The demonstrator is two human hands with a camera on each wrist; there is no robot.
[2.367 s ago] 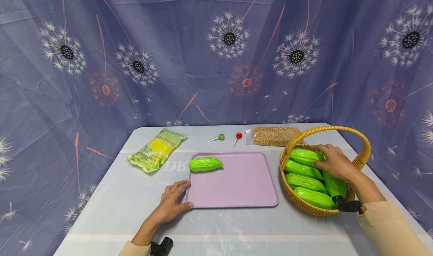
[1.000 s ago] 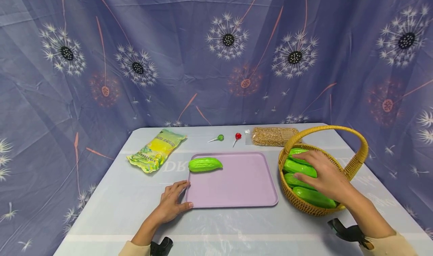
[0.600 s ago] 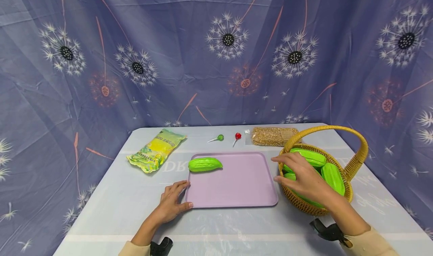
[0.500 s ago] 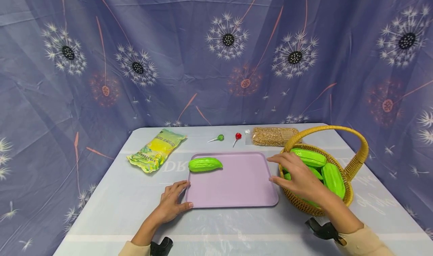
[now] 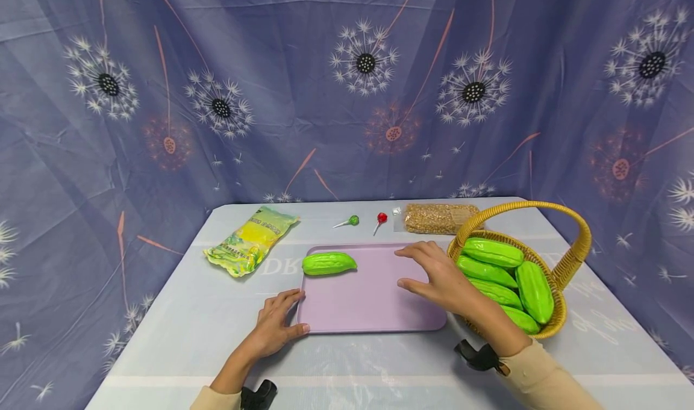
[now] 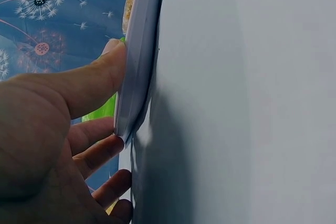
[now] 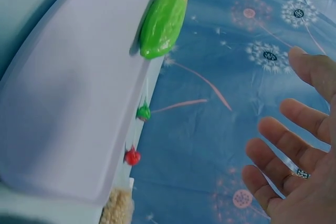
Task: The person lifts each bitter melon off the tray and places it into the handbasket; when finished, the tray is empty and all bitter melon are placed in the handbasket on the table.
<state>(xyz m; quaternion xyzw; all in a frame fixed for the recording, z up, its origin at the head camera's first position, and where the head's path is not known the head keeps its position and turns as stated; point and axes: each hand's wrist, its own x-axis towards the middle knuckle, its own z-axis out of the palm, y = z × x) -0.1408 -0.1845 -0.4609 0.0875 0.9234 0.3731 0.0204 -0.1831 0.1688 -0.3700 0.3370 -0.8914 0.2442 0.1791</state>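
Note:
A lilac tray (image 5: 374, 313) lies on the table with one bright green ridged gourd (image 5: 329, 264) at its back left corner. My left hand (image 5: 275, 324) touches the tray's front left corner, thumb at the front edge and fingers along the left side. The left wrist view shows that thumb (image 6: 100, 80) against the rim. Over the tray's right part hovers my right hand (image 5: 440, 276), fingers spread and holding nothing; the right wrist view shows the bare palm (image 7: 310, 182). To its right, a yellow wicker basket (image 5: 558, 313) holds several similar gourds (image 5: 534, 291).
Behind the tray lie a green lollipop (image 5: 353, 220), a red lollipop (image 5: 382, 218) and a clear bag of grains (image 5: 436, 218). A yellow-green packet (image 5: 252, 241) lies at the back left. The basket's tall handle (image 5: 580, 235) arches above its gourds. A dandelion-print curtain (image 5: 303, 97) hangs behind.
My right hand has left the gourds in the basket and moved left, empty, until it is above the tray. My left hand and the gourd on the tray stay put.

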